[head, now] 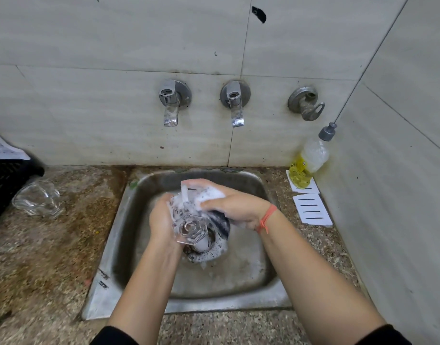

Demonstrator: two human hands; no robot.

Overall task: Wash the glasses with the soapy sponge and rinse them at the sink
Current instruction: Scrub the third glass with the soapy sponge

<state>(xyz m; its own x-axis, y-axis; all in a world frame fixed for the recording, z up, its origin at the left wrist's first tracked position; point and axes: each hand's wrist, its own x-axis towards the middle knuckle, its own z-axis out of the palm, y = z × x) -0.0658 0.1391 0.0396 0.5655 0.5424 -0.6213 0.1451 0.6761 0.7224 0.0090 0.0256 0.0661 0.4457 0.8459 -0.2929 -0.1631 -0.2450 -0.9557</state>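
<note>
You're mid-scrub, so the soaping step is in hand and the rinse is not yet done. Your left hand [164, 221] is wrapped around a clear faceted drinking glass with a hexagonal foot [189, 225], base pointing toward you, held over the drain [204, 247] of the dull stainless steel sink [238, 295]. Your right hand [235, 205] is closed on a white foamy sponge [210, 195], pressed vs. the glass at approx. its 1 o'clock side. Suds coat the glass body and pool at the drain.

Next move, I'd judge: finish the wipe, then get the glass under one of the two chrome wall taps [235, 105] at 12 o'clock; no water is seen running. That needs one hand free for a lever.

Textures: glass is slick w/ soap, the ridged facets give some grip. The sponge looks soft and squashed.

A second clear glass [38, 197] lies on its side on the speckled stone table [52, 257] at 9 o'clock, well apart from the sink. A plastic bottle of yellow liquid w/ grey cap [308, 160] stands at 2 o'clock.
</note>
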